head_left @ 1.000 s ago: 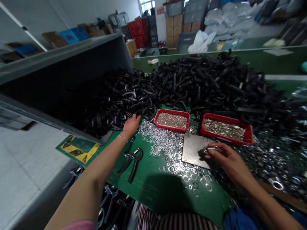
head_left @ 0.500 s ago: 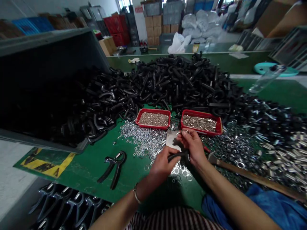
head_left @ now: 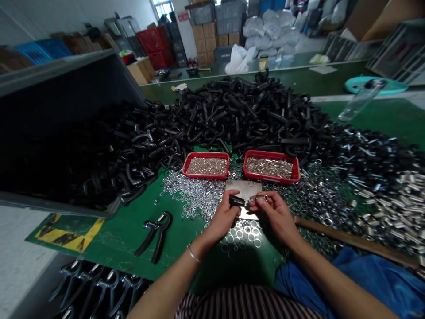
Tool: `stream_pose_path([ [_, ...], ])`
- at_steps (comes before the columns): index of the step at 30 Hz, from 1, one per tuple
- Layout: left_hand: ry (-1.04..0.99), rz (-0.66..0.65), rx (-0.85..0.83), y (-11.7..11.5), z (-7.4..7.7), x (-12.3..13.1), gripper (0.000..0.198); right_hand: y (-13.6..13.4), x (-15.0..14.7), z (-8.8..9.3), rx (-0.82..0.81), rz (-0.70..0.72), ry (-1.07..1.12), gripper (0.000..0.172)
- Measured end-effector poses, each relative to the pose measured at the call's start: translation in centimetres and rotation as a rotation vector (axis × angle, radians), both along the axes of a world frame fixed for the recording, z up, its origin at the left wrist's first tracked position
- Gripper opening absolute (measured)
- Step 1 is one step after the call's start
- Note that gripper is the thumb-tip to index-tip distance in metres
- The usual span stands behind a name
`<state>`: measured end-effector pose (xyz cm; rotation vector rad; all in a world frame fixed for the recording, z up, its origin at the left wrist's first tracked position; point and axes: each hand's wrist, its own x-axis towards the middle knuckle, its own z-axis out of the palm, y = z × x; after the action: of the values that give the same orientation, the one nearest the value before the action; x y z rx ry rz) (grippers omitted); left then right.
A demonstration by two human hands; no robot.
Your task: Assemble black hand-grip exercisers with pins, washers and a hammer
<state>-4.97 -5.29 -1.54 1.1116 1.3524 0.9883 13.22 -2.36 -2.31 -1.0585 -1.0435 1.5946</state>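
Note:
My left hand (head_left: 225,215) is closed round a black handle part (head_left: 237,201), which points toward my other hand. Small shiny metal parts (head_left: 262,198) are pinched in the fingertips of my right hand (head_left: 274,212), a short way right of the black part. Both hands are over a flat metal plate (head_left: 245,188). Behind them stand two red trays, the left one (head_left: 206,177) with tiny metal pieces and the right one (head_left: 272,179) with small pins. Loose rings (head_left: 254,231) lie just in front of the plate.
A large heap of black handles (head_left: 232,110) fills the back, spilling from a grey crate (head_left: 113,208). An assembled hand grip (head_left: 156,235) lies at left. A wooden-handled tool (head_left: 352,241), a blue cloth (head_left: 348,283) and metal parts (head_left: 392,212) are at right.
The view has shifted slightly. My left hand has turned the black part so its end faces right. My right hand has come down and away from the tray, with the metal parts now visible in its fingers.

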Motion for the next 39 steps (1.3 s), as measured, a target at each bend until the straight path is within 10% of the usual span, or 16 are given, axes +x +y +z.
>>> stream_pose_path([
  [21,-0.481,0.238,-0.108,0.2,-2.0,3.0,0.042,-0.7,-1.8,0.2,0.272,-0.023,-0.326,0.018],
  [30,-0.742,-0.417,-0.336,-2.0,1.3,1.8,0.041,1.7,0.6,0.0,0.06,0.389,-0.156,0.027],
  [34,-0.746,-0.112,-0.315,-1.2,0.2,2.5,0.032,3.5,0.2,-0.9,0.24,0.417,-0.372,0.026],
  [39,-0.504,0.249,-0.008,0.9,-0.6,1.0,0.026,7.2,-0.6,-2.1,0.763,0.228,-1.156,0.015],
])
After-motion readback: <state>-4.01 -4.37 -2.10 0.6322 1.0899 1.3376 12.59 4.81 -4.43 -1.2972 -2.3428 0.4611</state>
